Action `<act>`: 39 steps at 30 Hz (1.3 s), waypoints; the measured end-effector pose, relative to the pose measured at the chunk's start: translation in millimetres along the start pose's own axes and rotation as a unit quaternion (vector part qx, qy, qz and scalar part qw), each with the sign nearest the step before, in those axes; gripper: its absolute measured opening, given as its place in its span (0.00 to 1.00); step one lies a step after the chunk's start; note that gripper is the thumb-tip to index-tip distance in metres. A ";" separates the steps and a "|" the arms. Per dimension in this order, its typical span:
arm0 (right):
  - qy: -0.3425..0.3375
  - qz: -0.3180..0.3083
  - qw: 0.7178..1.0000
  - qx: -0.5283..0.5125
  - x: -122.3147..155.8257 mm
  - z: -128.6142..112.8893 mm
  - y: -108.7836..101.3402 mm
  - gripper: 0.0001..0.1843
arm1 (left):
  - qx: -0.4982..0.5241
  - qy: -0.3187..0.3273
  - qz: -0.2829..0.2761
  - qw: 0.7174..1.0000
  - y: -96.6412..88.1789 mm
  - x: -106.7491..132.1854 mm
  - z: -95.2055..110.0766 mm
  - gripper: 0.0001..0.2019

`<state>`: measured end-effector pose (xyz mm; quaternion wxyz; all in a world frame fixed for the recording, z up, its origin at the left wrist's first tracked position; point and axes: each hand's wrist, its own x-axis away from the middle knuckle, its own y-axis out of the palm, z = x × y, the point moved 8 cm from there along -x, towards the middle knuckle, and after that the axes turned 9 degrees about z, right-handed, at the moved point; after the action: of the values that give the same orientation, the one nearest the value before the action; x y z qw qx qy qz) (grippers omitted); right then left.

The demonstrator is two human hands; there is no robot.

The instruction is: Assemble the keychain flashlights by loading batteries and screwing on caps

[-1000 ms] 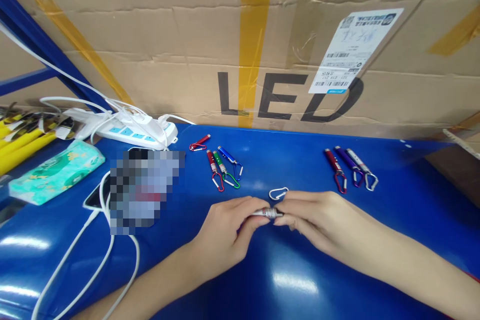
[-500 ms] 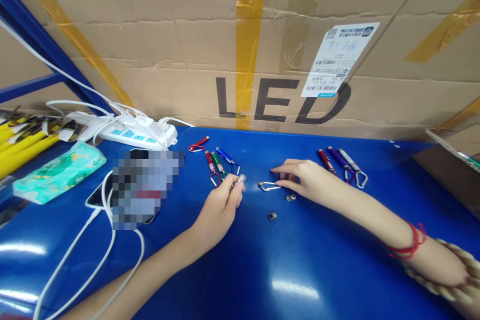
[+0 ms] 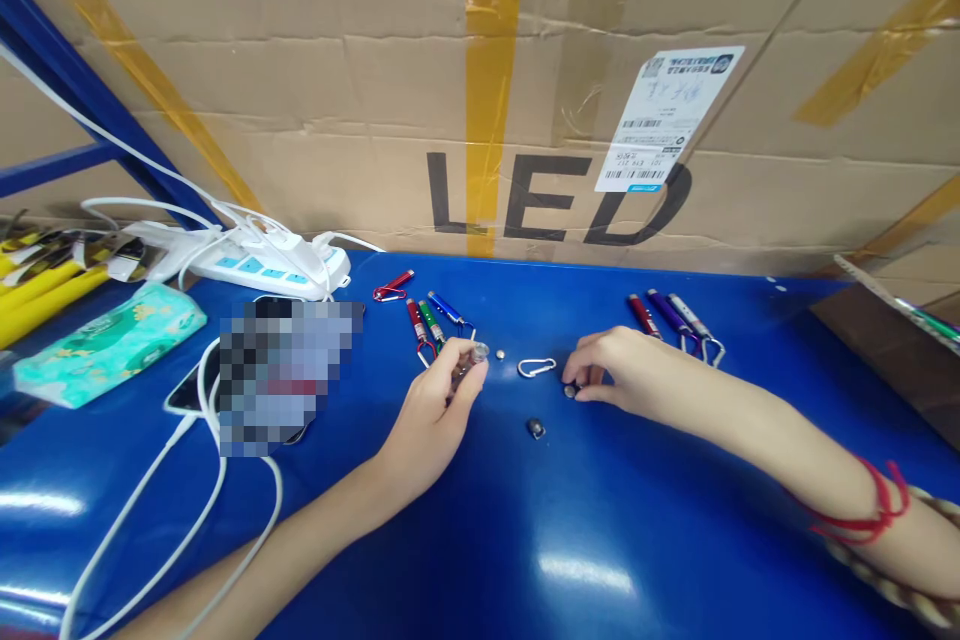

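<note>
My left hand point(image 3: 439, 405) is closed around a small silver flashlight tube point(image 3: 480, 352), its round end showing past the thumb. The rest of the tube is hidden in my fingers. My right hand point(image 3: 619, 365) rests low over the table, thumb and fingertips closed about small button cells point(image 3: 571, 390). Between the hands lie a silver carabiner clip point(image 3: 536, 368) and a single button cell point(image 3: 500, 355). Closer to me sits a small dark metal piece point(image 3: 535, 428).
Left of centre lie red, green and blue keychain flashlights point(image 3: 427, 320); red, purple and silver ones point(image 3: 675, 315) lie at right. A power strip point(image 3: 270, 265), phone point(image 3: 191, 385), white cables and tissue pack point(image 3: 112, 345) occupy the left. A large carton point(image 3: 337, 100) stands behind.
My right hand has moved from beside the carabiner down to the button cells. One cell that lay at the clip's left end now sits farther left. My left hand keeps its hold.
</note>
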<state>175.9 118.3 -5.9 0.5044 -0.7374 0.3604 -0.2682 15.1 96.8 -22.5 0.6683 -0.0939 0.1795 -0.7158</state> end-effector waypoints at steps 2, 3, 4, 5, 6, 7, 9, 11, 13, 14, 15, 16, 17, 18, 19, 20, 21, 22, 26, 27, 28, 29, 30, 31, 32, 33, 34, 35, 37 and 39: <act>-0.007 0.004 0.999 -0.034 -3.6 5.5 2.3 0.05 | 0.011 0.017 0.009 1.000 -1.8 0.0 4.8 0.06; -0.006 0.008 0.999 -0.043 -5.4 8.4 2.4 0.04 | 0.015 0.025 0.014 0.999 -2.9 0.0 7.0 0.06; 0.000 0.014 0.999 -0.048 -6.8 11.5 2.0 0.04 | 0.017 0.032 0.019 0.999 -4.0 0.1 8.8 0.06; 0.011 0.018 0.999 -0.050 -7.8 14.8 1.7 0.06 | 0.019 0.037 0.024 0.999 -5.1 0.2 10.1 0.06; 0.024 0.020 0.998 -0.051 -8.3 17.6 1.6 0.09 | 0.019 0.040 0.027 0.999 -6.1 0.4 11.1 0.07; 0.032 0.019 0.998 -0.054 -8.3 19.2 1.8 0.10 | 0.018 0.043 0.030 0.998 -6.9 0.7 11.8 0.07; 0.031 0.014 0.997 -0.067 -7.9 19.5 2.2 0.09 | 0.017 0.046 0.028 0.998 -7.2 1.4 12.5 0.07; 0.024 0.012 0.996 -0.086 -7.3 18.3 1.2 0.05 | 0.016 0.050 0.021 0.998 -6.3 2.2 13.0 0.07; 0.020 0.011 0.994 -0.104 -6.8 17.1 -0.5 0.04 | 0.017 0.055 0.015 0.998 -5.4 2.9 13.6 0.07; 0.023 0.008 0.993 -0.113 -6.6 17.1 -1.0 0.04 | 0.018 0.058 0.014 0.998 -5.1 3.2 14.1 0.07; 0.028 0.003 0.992 -0.122 -6.4 17.1 -1.0 0.05 | 0.019 0.063 0.013 0.998 -4.8 3.4 14.8 0.06; 0.032 -0.004 0.991 -0.132 -6.3 17.0 -0.4 0.05 | 0.019 0.070 0.011 0.997 -4.5 3.6 16.1 0.06; 0.036 -0.013 0.989 -0.142 -6.3 16.7 0.7 0.06 | 0.019 0.079 0.009 0.997 -4.2 3.8 17.8 0.06; 0.038 -0.022 0.988 -0.150 -6.4 16.1 2.1 0.06 | 0.017 0.090 0.008 0.996 -4.0 4.1 19.8 0.05; 0.036 -0.031 0.987 -0.155 -6.8 14.9 3.5 0.07 | 0.015 0.102 0.006 0.995 -3.7 4.3 21.9 0.05; 0.031 -0.035 0.987 -0.156 -7.3 13.0 4.2 0.07 | 0.012 0.111 0.004 0.994 -3.2 4.5 23.6 0.04; 0.023 -0.031 0.987 -0.154 -8.1 10.4 3.4 0.07 | 0.009 0.116 0.003 0.993 -2.9 4.5 24.6 0.04; 0.015 -0.016 0.989 -0.150 -9.0 7.0 0.4 0.06 | 0.006 0.116 0.001 0.993 -2.5 4.5 24.8 0.04; -0.018 0.174 0.974 -0.142 -4.4 -17.2 -35.9 0.06 | -0.002 0.095 -0.021 0.995 2.5 5.4 21.4 0.03; -0.033 0.232 0.961 -0.145 0.7 -26.7 -46.9 0.06 | -0.001 0.090 -0.028 0.996 4.2 6.1 20.6 0.03; -0.053 0.276 0.948 -0.149 6.5 -37.1 -55.2 0.06 | 0.003 0.086 -0.036 0.996 5.8 7.0 20.1 0.03; -0.078 0.304 0.936 -0.157 12.0 -48.0 -60.5 0.06 | 0.009 0.083 -0.041 0.996 7.2 8.0 20.0 0.03; -0.103 0.316 0.929 -0.165 16.3 -58.3 -62.7 0.06 | 0.017 0.080 -0.046 0.996 8.2 9.0 20.0 0.04; -0.125 0.318 0.924 -0.174 19.4 -66.9 -62.7 0.07 | 0.027 0.077 -0.050 0.995 9.0 10.0 20.3 0.04; -0.143 0.313 0.921 -0.183 21.3 -73.5 -61.2 0.07 | 0.038 0.075 -0.054 0.995 9.6 10.9 20.8 0.05; -0.155 0.307 0.919 -0.191 22.2 -77.7 -59.0 0.07 | 0.050 0.073 -0.058 0.994 10.2 11.8 21.4 0.05; -0.161 0.301 0.919 -0.197 22.3 -79.8 -56.7 0.08 | 0.062 0.073 -0.061 0.994 10.4 12.6 22.0 0.06; -0.164 0.293 0.920 -0.202 21.6 -80.6 -54.2 0.08 | 0.072 0.072 -0.062 0.993 10.4 13.2 22.4 0.06; -0.159 0.268 0.928 -0.205 18.6 -79.3 -49.1 0.07 | 0.080 0.073 -0.059 0.992 9.8 14.0 22.3 0.06; -0.142 0.231 0.942 -0.196 14.9 -75.9 -44.1 0.07 | 0.070 0.075 -0.054 0.993 9.7 14.5 20.9 0.05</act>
<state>138.7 74.7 62.2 0.4441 -0.7486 0.4908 0.0389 30.5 79.3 -8.5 0.6181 -0.0025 0.1728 -0.7669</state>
